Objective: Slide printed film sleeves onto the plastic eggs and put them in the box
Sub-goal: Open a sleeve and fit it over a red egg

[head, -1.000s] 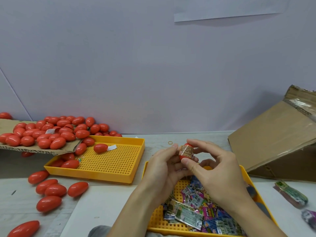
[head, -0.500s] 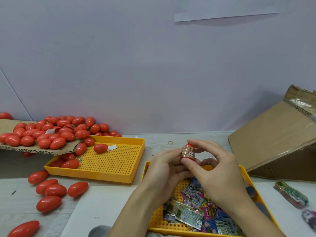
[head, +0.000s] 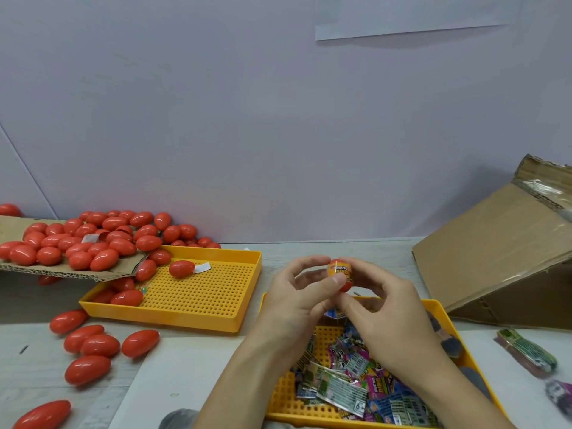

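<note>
One egg (head: pixel 340 275), its sleeve (head: pixel 341 269) already on, is pinched between my left hand (head: pixel 298 297) and right hand (head: pixel 382 314), held above the near tray (head: pixel 439 308) of loose sleeves (head: pixel 356 382). Bare eggs (head: pixel 93 243) heap on cardboard at left; the box (head: pixel 495 258) lies tilted on the table (head: pixel 309 252) at right.

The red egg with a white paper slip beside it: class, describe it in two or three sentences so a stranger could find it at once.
Start at the far yellow tray, left of the hands. Near its back edge, on the holed floor, lies one red egg. Unlike the other eggs, which crowd the tray's left corner, it lies apart, with a small white paper slip at its right end.
</note>
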Demonstrator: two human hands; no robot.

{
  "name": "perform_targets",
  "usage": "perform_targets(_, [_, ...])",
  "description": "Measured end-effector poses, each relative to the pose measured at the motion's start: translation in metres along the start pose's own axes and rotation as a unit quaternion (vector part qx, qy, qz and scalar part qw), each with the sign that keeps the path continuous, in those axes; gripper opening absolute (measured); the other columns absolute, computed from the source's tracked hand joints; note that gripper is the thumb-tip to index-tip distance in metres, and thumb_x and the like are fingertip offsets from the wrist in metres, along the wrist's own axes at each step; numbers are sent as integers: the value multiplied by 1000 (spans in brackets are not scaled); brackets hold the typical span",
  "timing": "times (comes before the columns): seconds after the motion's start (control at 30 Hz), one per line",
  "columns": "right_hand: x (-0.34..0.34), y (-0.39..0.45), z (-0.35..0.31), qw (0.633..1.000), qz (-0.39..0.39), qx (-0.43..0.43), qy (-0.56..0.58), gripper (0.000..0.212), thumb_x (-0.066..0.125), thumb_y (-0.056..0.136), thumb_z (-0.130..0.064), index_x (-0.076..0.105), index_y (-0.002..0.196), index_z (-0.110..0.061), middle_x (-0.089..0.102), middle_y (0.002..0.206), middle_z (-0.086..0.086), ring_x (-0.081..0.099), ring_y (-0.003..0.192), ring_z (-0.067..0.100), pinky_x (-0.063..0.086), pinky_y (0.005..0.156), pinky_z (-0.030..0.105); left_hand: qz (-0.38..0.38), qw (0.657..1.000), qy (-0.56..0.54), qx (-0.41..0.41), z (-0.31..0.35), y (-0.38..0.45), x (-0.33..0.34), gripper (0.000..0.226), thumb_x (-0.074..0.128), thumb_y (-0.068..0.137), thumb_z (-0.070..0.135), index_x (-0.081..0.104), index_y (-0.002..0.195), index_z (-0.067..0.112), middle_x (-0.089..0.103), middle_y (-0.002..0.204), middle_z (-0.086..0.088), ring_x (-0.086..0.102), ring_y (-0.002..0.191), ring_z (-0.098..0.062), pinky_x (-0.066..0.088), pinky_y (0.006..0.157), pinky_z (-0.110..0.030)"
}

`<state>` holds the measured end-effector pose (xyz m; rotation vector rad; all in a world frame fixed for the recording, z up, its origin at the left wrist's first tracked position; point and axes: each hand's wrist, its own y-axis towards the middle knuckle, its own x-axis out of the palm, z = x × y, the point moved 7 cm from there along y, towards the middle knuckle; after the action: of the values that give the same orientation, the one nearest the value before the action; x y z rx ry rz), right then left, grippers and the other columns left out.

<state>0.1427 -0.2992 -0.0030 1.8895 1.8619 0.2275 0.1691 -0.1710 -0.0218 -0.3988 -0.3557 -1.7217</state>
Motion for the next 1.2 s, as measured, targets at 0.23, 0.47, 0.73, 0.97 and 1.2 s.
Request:
perform_targets(0.23, [2, 1, 1, 999, -3, -6, -43, 46, 64, 92, -6, 61, 129, -33, 61, 113, -21, 58, 112, 2, 58, 83, 26, -9, 1000, 8, -7, 0, 0, 2, 35, 69, 87, 16, 65, 118, 0, 66, 117, -31, 70, 88, -33, 60, 84, -40])
perform_targets(0.47, [0, 0, -2, 995, 14, -32, -97, 49, 69, 89, -15, 58, 131, -38, 59, 112, -25, 56, 113, 0, 58, 83, 29, 2, 999, 19, 26, 2, 2, -1, 34, 75, 81, 18, 68, 110, 2, 67, 111, -30, 70, 87, -32, 60, 80, -39])
perform_targets(0.73, [1, -3, -27, 964, 61, -118, -232, 20, 69, 83, -33, 62, 101, -38, 63, 85, -25, 63, 88, -4, 50, 59, 6, 52, 979, 170, 96, 13, -2, -4, 35, 77, 80, 31, 67, 95, 1, 73, 86, -12, 72, 74, -25, 59, 63, -31])
perform_targets(0.97, [-4, -3, -14, 992, 75, -14, -98, 28, 71, 87, -24, 62, 94, -49, 70, 91, -24, 71, 77, 0, 56, 62, 14, 32, 972, 218, 87, 18, -8, 3, 17, 73, 88, 23, 69, 98, 10, 73, 88, -9, 71, 69, -21, 60, 65, -28])
perform_targets(1.2, [-17, -1, 6, 984, 89, 147, -36, 13, 62, 95, -23, 71, 104, -27, 76, 87, -8, 72, 81, 6, 60, 73, 28, 33, 978, 198, 59, 14, -4, -1, 20, 54, 100, 17, 70, 95, 7, 70, 79, -7, 67, 62, -19, 54, 56, -26])
